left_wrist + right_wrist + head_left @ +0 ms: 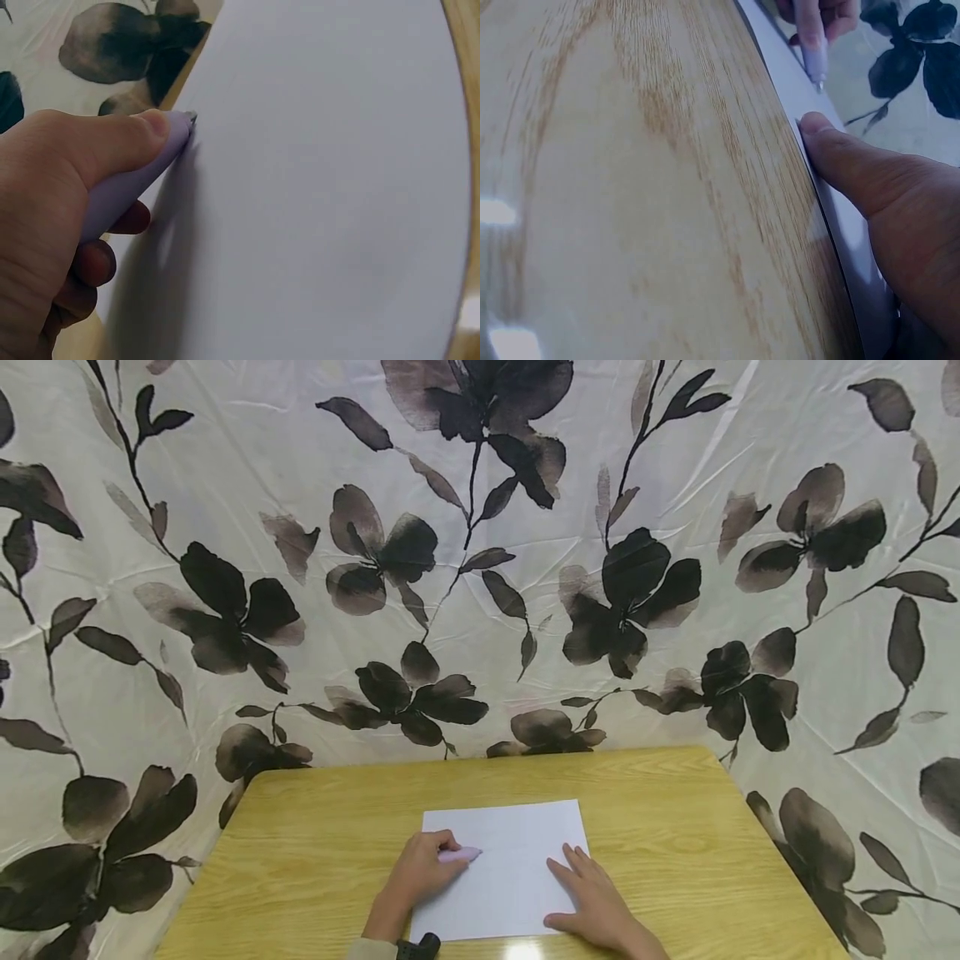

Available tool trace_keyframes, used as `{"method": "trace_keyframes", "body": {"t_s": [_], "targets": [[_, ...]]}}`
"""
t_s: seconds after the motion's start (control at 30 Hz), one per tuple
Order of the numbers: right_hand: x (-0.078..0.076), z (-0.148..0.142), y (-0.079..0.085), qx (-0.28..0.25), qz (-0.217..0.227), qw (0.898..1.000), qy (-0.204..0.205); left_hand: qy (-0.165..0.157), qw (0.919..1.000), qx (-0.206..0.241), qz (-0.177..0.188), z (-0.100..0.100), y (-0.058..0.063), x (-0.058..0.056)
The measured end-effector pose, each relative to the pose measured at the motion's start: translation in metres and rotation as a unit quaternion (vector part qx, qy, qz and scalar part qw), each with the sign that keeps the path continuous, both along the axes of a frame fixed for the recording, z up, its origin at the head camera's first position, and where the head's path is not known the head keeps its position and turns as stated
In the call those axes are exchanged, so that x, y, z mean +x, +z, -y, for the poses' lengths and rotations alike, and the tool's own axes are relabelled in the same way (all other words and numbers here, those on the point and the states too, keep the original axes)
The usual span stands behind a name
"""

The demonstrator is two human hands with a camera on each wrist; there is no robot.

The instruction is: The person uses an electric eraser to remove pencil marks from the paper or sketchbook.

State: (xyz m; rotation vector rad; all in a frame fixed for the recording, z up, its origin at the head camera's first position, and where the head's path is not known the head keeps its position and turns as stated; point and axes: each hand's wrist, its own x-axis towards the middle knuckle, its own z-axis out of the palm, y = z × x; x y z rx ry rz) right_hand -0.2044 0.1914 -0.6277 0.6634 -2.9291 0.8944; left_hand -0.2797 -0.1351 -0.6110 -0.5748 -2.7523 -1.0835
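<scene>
A sheet of white paper [517, 877] lies on the wooden table. My left hand [423, 870] grips a thick lilac pen-like tool [459, 855] over the paper's left part. In the left wrist view, the thumb lies along the tool's lilac body [124, 191], and a short metal tip points away from the hand. Whether that tip touches the paper is unclear. My right hand [592, 897] rests with spread fingers on the paper's right side. Its thumb [825, 135] presses near the paper's edge in the right wrist view.
The yellow wood-grain table [675, 843] extends around the sheet on both sides and behind it. A white cloth with dark printed flowers [525, 568] hangs behind the table and along its sides. A black strap [418, 947] circles the left wrist.
</scene>
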Motion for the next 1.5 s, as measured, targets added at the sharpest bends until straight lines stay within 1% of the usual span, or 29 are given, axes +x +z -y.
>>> {"method": "trace_keyframes", "body": {"t_s": [0.1, 0.17, 0.3, 0.4, 0.43, 0.57, 0.67, 0.73, 0.87, 1.03, 1.17, 1.2, 1.3, 1.37, 1.5], "targets": [[-0.0003, 0.0001, 0.0007, -0.003, -0.004, 1.0, 0.005, 0.009, 0.9999, 0.001, -0.012, -0.0004, 0.001, -0.0015], [-0.0006, -0.0004, 0.0007, 0.002, -0.004, 1.0, 0.0, 0.009, 0.9998, -0.002, -0.018, -0.0007, 0.0016, -0.003], [-0.0003, -0.0017, 0.0008, 0.001, -0.005, 1.0, -0.003, 0.006, 0.9999, -0.004, -0.008, -0.002, 0.0027, -0.0048], [0.0005, -0.0014, 0.0016, -0.003, 0.0, 1.0, 0.001, 0.01, 0.9999, -0.007, 0.003, -0.0035, 0.0033, -0.004], [0.0007, -0.001, 0.0018, -0.001, 0.0, 1.0, 0.003, 0.006, 0.9999, -0.009, 0.005, -0.0041, 0.0034, -0.0037], [0.0004, -0.0002, 0.003, 0.0, -0.005, 1.0, 0.0, -0.007, 0.9999, -0.014, -0.004, -0.0061, 0.0044, -0.0031], [0.0002, 0.0001, 0.0044, -0.004, -0.005, 1.0, 0.003, 0.014, 0.9998, -0.012, -0.001, -0.005, 0.0044, -0.0028], [0.0001, 0.0, 0.0048, -0.007, -0.005, 1.0, 0.004, 0.02, 0.9998, -0.01, 0.002, -0.0041, 0.0039, -0.0029], [0.0001, -0.0007, 0.0039, -0.002, -0.007, 1.0, -0.003, 0.001, 1.0, -0.005, 0.003, -0.0047, 0.0018, -0.0042], [0.0, -0.0009, 0.0013, 0.002, 0.004, 1.0, 0.002, 0.004, 1.0, 0.0, -0.001, -0.004, -0.0007, -0.0027], [0.0, -0.0013, 0.0006, 0.004, 0.006, 1.0, 0.002, -0.01, 0.9999, -0.007, -0.008, -0.006, -0.0002, -0.0021], [-0.0004, -0.0013, 0.0004, 0.005, 0.005, 1.0, 0.001, -0.011, 0.9999, -0.008, -0.008, -0.0063, 0.0004, -0.0023], [-0.0019, -0.001, 0.0, 0.004, 0.003, 1.0, 0.001, 0.003, 0.9999, -0.01, -0.01, -0.006, 0.0022, -0.0034], [-0.0027, -0.0008, -0.0002, 0.005, 0.003, 1.0, 0.0, 0.004, 0.9999, -0.01, -0.007, -0.0058, 0.0019, -0.0047], [-0.0027, -0.0002, 0.0011, 0.006, 0.011, 1.0, 0.0, -0.015, 0.9997, -0.012, -0.015, -0.0077, 0.0021, -0.0051]]}}
